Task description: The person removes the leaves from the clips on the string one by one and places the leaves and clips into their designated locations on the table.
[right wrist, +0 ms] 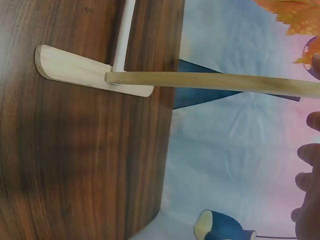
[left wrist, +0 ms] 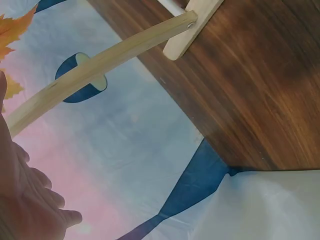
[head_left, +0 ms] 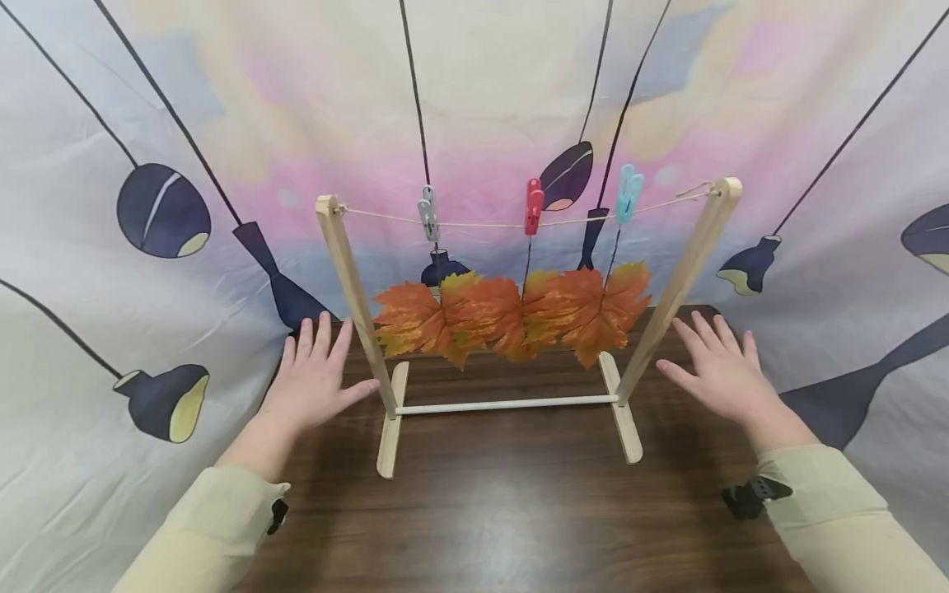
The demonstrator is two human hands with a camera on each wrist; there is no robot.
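Note:
A small wooden drying rack [head_left: 673, 313] stands on the table, with a string [head_left: 474, 224] tied between its two posts. Three clothespins grip the string: a grey clothespin [head_left: 427, 216], a red clothespin [head_left: 533, 207] and a light blue clothespin [head_left: 629, 194]. From them hang orange and yellow maple leaves [head_left: 511, 317] by dark stems, side by side and overlapping. My left hand [head_left: 315, 379], fingers spread, is beside the left post, its thumb tip right at the wood. Outside the right post my right hand [head_left: 722, 375] is spread too. Neither hand holds anything.
Under the rack is a dark brown wooden table [head_left: 497, 511]. A white rod [head_left: 507, 404] joins the rack's two flat feet. Pale cloth [head_left: 474, 99] printed with dark lamp-like shapes surrounds the table at the back and sides.

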